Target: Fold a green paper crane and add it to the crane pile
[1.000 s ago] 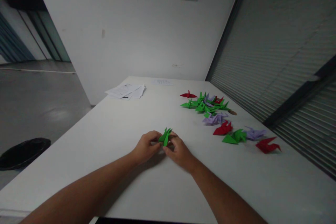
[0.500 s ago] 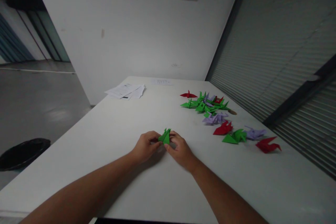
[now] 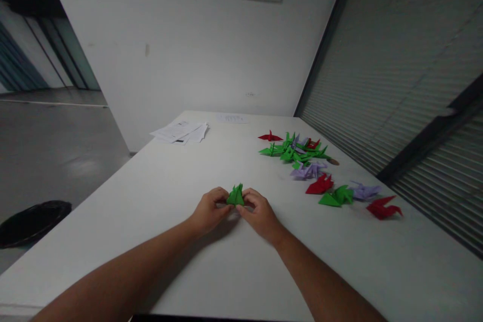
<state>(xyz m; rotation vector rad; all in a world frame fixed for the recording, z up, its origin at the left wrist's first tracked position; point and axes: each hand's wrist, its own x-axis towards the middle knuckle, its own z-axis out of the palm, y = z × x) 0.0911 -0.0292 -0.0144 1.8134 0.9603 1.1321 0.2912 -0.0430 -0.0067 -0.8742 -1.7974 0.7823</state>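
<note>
Between my two hands, over the near middle of the white table, is a green origami crane of folded paper with its points upward. My left hand pinches its left lower corner between thumb and fingers. On the other side, my right hand grips the right lower corner the same way. The fingertips behind the paper are partly hidden.
Several green, purple and red paper cranes lie in a pile at the back right. Nearer are a red crane and a green crane. Printed papers lie at the far left. A black-lined bin stands left of the table.
The green crane has turned slightly between my fingers, its points now more upright and its shape more even. Both hands stay in nearly the same place.
</note>
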